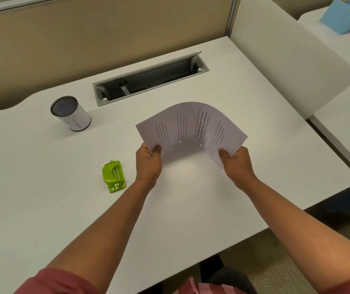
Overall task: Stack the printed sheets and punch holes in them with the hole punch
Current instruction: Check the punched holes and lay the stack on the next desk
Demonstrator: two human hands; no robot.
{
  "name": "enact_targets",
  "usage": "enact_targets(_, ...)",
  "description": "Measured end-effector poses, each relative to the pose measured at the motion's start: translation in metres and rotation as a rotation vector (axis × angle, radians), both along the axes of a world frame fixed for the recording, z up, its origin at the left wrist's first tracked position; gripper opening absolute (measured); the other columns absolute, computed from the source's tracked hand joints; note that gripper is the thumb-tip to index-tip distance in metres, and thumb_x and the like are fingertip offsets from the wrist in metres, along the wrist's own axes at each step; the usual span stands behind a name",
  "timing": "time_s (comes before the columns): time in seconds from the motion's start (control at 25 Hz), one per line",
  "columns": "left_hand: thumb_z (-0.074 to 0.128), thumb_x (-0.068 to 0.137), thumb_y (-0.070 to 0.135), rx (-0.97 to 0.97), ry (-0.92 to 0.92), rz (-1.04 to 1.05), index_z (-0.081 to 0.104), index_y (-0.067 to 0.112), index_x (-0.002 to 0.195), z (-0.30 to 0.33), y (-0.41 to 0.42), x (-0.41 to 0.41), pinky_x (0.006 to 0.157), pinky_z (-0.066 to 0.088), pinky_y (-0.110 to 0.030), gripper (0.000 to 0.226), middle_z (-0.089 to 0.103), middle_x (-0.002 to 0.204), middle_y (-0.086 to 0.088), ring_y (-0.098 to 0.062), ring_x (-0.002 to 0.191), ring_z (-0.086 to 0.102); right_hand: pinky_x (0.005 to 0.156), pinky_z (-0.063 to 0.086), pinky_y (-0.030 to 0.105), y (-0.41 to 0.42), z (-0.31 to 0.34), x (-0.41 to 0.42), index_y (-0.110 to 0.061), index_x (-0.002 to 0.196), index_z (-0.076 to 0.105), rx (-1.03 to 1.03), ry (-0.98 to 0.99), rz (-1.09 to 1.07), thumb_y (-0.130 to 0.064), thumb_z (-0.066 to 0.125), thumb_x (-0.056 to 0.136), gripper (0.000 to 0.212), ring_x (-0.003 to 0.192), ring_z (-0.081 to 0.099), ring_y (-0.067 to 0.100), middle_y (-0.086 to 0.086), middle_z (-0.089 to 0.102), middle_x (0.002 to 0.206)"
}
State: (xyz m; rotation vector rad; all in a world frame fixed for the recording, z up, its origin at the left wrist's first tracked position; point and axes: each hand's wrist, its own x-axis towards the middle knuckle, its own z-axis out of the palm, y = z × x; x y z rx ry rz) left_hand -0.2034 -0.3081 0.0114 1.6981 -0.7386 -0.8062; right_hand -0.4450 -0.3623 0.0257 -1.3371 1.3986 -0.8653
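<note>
The printed sheets point(191, 128) are being pinched at the near corners by the left hand point(148, 164) and right hand point(236, 164), both closed on the paper; the sheets are being bowed upward above the table point(42, 209); slippage or misaligned edges are being risked by that bend; the hole punch point(114, 176) is lying untouched just left of the left hand.

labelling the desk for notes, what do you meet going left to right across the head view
white cylindrical container → green hole punch → left hand → printed sheets → right hand → blue pen holder
</note>
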Motion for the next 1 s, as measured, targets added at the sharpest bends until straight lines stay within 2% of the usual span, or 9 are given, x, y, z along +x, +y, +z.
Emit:
enact_targets(0.12,0.056,0.102,0.009,-0.020,-0.036,-0.002,0.063,0.014,0.127,0.006,-0.005,0.007,0.068,0.046,0.000,0.026,0.069,0.113,0.004,-0.003,0.097,0.063,0.077,0.055,0.021,-0.004,0.006,-0.001,-0.020,0.127,0.062,0.025,-0.016,-0.004,-0.012,0.057,0.101,0.028,0.099,0.066,0.011,-0.013,0.068,0.106)
enact_targets(0.24,0.055,0.102,0.010,-0.061,-0.104,-0.060,0.063,0.024,0.116,0.030,-0.023,0.018,0.065,0.047,-0.001,0.021,0.068,0.102,0.018,0.005,0.090,0.063,0.077,0.056,0.021,-0.011,0.018,-0.007,-0.030,0.114,0.064,0.060,-0.104,-0.039,-0.017,0.058,0.102,0.019,0.099,0.069,0.006,-0.020,0.070,0.103)
enact_targets(0.4,0.048,0.105,0.014,0.052,-0.240,-0.291,0.061,0.030,0.120,0.069,-0.069,0.016,0.060,0.046,-0.016,0.025,0.060,0.099,0.024,-0.003,0.085,0.058,0.075,0.060,0.022,-0.022,0.033,-0.039,-0.031,0.106,0.070,0.087,-0.244,-0.085,-0.015,0.061,0.101,0.020,0.096,0.075,0.008,-0.016,0.078,0.104)
enact_targets(0.56,0.051,0.105,0.021,0.191,-0.336,-0.481,0.065,0.025,0.129,0.098,-0.127,-0.012,0.061,0.044,-0.027,0.028,0.064,0.109,0.008,-0.007,0.082,0.057,0.081,0.062,0.035,-0.038,0.037,-0.089,-0.024,0.113,0.071,0.187,-0.320,-0.105,-0.007,0.060,0.100,0.024,0.103,0.075,0.017,-0.005,0.078,0.113)
enact_targets(0.68,0.067,0.097,0.031,0.315,-0.401,-0.496,0.072,0.021,0.110,0.106,-0.167,-0.037,0.063,0.048,-0.032,0.017,0.068,0.105,0.005,-0.015,0.083,0.065,0.081,0.060,0.037,-0.049,0.032,-0.122,-0.024,0.113,0.070,0.273,-0.370,-0.125,-0.003,0.058,0.099,0.027,0.102,0.075,0.018,-0.005,0.079,0.112)
enact_targets(0.76,0.078,0.088,0.041,0.317,-0.330,-0.318,0.070,0.016,0.106,0.100,-0.184,-0.053,0.066,0.047,-0.032,0.032,0.068,0.105,0.002,-0.022,0.092,0.066,0.078,0.061,0.036,-0.055,0.027,-0.140,-0.023,0.114,0.069,0.317,-0.435,-0.176,-0.001,0.058,0.099,0.029,0.102,0.075,0.018,-0.004,0.079,0.111)
enact_targets(0.84,0.083,0.079,0.052,0.310,-0.110,-0.103,0.060,0.016,0.123,0.087,-0.191,-0.074,0.076,0.047,-0.036,0.060,0.060,0.119,0.001,-0.024,0.099,0.060,0.075,0.062,0.035,-0.062,0.021,-0.155,-0.021,0.115,0.068,0.358,-0.502,-0.259,0.001,0.058,0.099,0.030,0.100,0.076,0.019,-0.002,0.079,0.111)
enact_targets(0.92,0.084,0.076,0.057,0.377,0.182,-0.095,0.055,0.013,0.128,0.068,-0.193,-0.102,0.073,0.048,-0.038,0.074,0.057,0.117,-0.004,-0.024,0.088,0.059,0.075,0.062,0.038,-0.069,0.013,-0.164,-0.018,0.115,0.068,0.403,-0.543,-0.344,0.002,0.059,0.097,0.028,0.100,0.076,0.022,0.001,0.079,0.111)
enact_targets(1.0,0.084,0.080,0.047,0.422,0.424,-0.181,0.062,0.007,0.123,0.046,-0.190,-0.132,0.068,0.055,-0.036,0.063,0.065,0.107,-0.009,-0.024,0.082,0.063,0.075,0.062,0.039,-0.076,0.005,-0.167,-0.016,0.113,0.067,0.438,-0.563,-0.399,0.003,0.061,0.097,0.026,0.101,0.075,0.024,0.003,0.078,0.111)
